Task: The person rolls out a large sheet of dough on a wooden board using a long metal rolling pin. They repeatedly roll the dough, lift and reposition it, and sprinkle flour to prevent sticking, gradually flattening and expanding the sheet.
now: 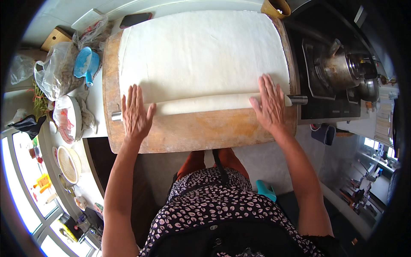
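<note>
A wide sheet of rolled-out dough (205, 54) covers most of a wooden board (199, 131). The edge of the sheet nearest me is wrapped around a long rolling pin (299, 100), whose metal-looking ends stick out at both sides. My left hand (136, 112) lies palm down on the wrapped pin near its left end, fingers pointing away from me and thumb apart. Near the right end, my right hand (269, 104) rests flat on the dough roll in the same way, with its fingers spread. The undersides of both palms are hidden.
At the right is a stove with a metal kettle (340, 69). Left of the board are a blue dipper (86, 62), plastic bags (57, 69), a white bowl (75, 117) and a woven basket (69, 164). A phone (136, 20) and a brown container (276, 8) stand beyond the board.
</note>
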Demonstrator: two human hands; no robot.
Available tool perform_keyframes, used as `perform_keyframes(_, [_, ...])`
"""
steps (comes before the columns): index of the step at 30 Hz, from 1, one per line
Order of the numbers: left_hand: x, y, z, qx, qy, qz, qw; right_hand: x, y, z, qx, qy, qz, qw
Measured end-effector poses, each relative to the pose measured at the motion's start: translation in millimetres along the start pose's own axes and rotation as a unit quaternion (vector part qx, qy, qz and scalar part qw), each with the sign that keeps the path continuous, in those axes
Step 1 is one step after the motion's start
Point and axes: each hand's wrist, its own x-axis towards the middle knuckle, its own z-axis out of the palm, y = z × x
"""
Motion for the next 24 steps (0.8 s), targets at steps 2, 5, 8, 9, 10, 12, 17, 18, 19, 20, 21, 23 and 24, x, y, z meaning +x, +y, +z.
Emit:
perform_keyframes(2, [-20.1, -1.5, -0.6, 0.013, -0.016, 0.01, 1.0, -25.2, -2.9, -4.5, 0.008, -0.007, -0.013, 1.0])
perform_keyframes(5, [-2.5, -6.4, 2.2, 0.017, -0.012, 0.007, 1.0, -8.6, 5.8, 0.4, -0.014, -0.006, -0.009, 1.0])
perform_keyframes(8, [47.2, -22.5, 9.7, 0.007, 0.008, -0.039, 0.999, 55.5, 21.4, 5.9, 0.003, 0.034, 0.006, 0.999])
perform_keyframes(9, [59.6, -24.9, 9.9, -0.01, 0.012, -0.051, 0.999, 63.3, 24.3, 6.5, 0.012, 0.056, 0.007, 0.998])
perform_keyframes(10, [64.8, -24.7, 7.7, -0.014, 0.01, -0.049, 0.999, 58.5, 24.3, 5.9, 0.006, 0.055, 0.002, 0.998])
perform_keyframes(12, [41.6, -26.9, 10.3, 0.007, 0.001, -0.042, 0.999, 38.6, 24.4, 4.8, -0.008, 0.056, -0.009, 0.998])
perform_keyframes(17, [-1.2, -23.0, 6.9, 0.005, -0.026, -0.029, 0.999, -1.7, 22.2, 0.2, -0.02, 0.001, -0.003, 1.0])
perform_keyframes(18, [11.2, -28.8, 8.6, 0.004, -0.023, -0.036, 0.999, 12.9, 20.8, -8.2, -0.035, -0.012, 0.009, 0.999])
perform_keyframes(19, [30.9, -36.4, 13.8, 0.001, -0.019, -0.042, 0.999, 30.7, 25.6, -5.6, -0.023, 0.021, 0.008, 0.999])
perform_keyframes(20, [50.2, -38.2, 11.5, -0.001, -0.009, -0.057, 0.998, 50.5, 34.4, -1.8, -0.013, 0.053, 0.01, 0.998])
perform_keyframes(21, [61.9, -46.1, 13.7, 0.002, 0.011, -0.06, 0.998, 66.8, 38.3, 2.0, 0.0, 0.082, 0.006, 0.997])
perform_keyframes(23, [74.8, -46.2, 12.2, -0.01, 0.016, -0.073, 0.997, 76.4, 38.4, -3.7, -0.002, 0.05, 0.021, 0.999])
perform_keyframes(24, [69.6, -47.3, 13.2, 0.001, 0.018, -0.067, 0.998, 72.8, 37.1, -5.3, -0.013, 0.038, 0.021, 0.999])
